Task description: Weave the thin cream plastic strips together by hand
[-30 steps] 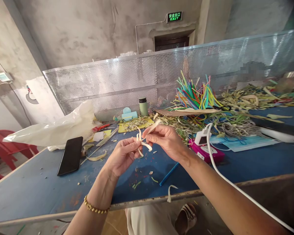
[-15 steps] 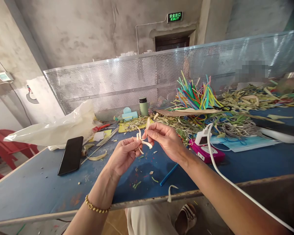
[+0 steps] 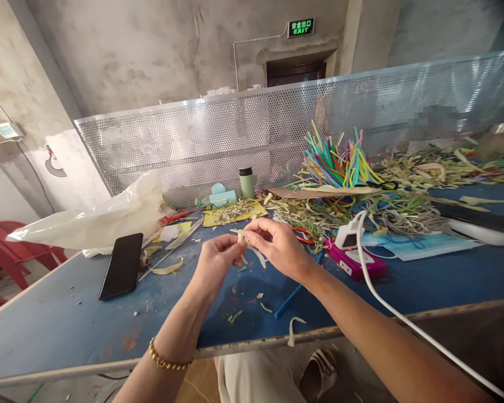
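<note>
Above the blue table (image 3: 84,319), my two hands meet around a small piece of woven pale plant strips (image 3: 241,237). Thumb and fingers of my left hand (image 3: 216,260) pinch it from the left. My right hand (image 3: 277,246) pinches at its upper right side, fingertips close to the left ones. Loose strip ends stick out below and to the right; much of the piece is hidden by fingers. On the table beneath lie a blue stick (image 3: 292,299), green scraps (image 3: 235,317) and a pale curled strip (image 3: 294,330) at the front edge.
A black phone (image 3: 121,266) and a plastic bag (image 3: 96,218) lie left. Behind stand a green bottle (image 3: 247,183) and colourful stems (image 3: 340,162). At right are a magenta box (image 3: 355,263), a white cable (image 3: 386,308) and a blue mask (image 3: 428,244). A perforated metal screen (image 3: 185,145) runs along the back.
My right hand has come down and closer to my left fingertips. The strip that stood upright between them is now lower, and the loose end hangs further right.
</note>
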`<action>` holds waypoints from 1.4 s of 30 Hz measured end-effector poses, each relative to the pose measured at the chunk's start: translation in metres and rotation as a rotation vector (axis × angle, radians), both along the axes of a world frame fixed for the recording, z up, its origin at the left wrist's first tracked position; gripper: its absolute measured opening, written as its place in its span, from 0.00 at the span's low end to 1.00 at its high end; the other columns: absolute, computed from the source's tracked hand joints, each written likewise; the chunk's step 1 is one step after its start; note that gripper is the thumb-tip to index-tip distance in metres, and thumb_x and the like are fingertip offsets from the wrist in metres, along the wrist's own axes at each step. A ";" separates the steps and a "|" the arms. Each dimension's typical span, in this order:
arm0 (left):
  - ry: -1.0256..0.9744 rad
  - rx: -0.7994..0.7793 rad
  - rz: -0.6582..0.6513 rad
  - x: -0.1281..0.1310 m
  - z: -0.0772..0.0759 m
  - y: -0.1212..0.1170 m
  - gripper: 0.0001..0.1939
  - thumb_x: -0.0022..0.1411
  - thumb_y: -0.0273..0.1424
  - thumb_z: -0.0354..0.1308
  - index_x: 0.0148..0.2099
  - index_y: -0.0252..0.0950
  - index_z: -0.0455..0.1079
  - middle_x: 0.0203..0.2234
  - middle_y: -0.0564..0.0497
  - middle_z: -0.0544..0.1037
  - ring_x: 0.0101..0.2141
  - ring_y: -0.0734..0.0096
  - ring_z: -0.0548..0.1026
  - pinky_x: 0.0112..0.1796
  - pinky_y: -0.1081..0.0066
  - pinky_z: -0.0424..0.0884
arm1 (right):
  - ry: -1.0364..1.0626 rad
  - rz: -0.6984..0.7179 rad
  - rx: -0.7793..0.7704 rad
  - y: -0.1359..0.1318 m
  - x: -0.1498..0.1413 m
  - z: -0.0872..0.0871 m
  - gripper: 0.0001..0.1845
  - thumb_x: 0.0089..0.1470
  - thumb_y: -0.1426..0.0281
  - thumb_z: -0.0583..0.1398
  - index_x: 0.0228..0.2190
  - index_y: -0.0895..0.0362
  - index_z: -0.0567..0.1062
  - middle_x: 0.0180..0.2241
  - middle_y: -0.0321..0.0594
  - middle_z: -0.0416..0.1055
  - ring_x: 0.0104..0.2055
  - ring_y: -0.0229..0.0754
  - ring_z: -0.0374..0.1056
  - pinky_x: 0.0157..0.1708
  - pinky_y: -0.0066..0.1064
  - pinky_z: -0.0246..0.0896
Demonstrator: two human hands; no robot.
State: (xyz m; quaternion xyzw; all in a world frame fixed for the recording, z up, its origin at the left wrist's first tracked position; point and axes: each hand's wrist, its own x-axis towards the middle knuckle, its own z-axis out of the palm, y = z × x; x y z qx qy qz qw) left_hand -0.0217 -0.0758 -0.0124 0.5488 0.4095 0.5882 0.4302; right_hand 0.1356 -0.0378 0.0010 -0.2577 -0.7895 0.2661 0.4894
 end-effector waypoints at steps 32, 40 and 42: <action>0.245 0.092 0.327 -0.005 -0.010 0.009 0.10 0.53 0.36 0.63 0.26 0.34 0.72 0.13 0.54 0.71 0.17 0.74 0.68 0.23 0.74 0.64 | -0.084 -0.189 0.311 -0.004 -0.002 0.001 0.10 0.53 0.78 0.58 0.22 0.57 0.68 0.27 0.36 0.65 0.30 0.37 0.61 0.32 0.30 0.56; 0.225 0.057 0.336 -0.004 -0.007 0.007 0.06 0.51 0.32 0.62 0.26 0.33 0.73 0.12 0.55 0.71 0.17 0.75 0.67 0.23 0.75 0.62 | -0.057 -0.048 0.382 -0.004 -0.008 -0.006 0.08 0.61 0.73 0.57 0.31 0.58 0.74 0.33 0.41 0.75 0.30 0.36 0.65 0.31 0.28 0.58; 0.182 0.072 0.298 -0.003 -0.005 0.005 0.10 0.53 0.35 0.63 0.26 0.33 0.72 0.13 0.55 0.71 0.17 0.76 0.67 0.23 0.75 0.62 | -0.068 -0.118 0.341 0.000 -0.007 -0.007 0.08 0.60 0.74 0.58 0.29 0.58 0.74 0.32 0.41 0.74 0.29 0.36 0.64 0.30 0.28 0.57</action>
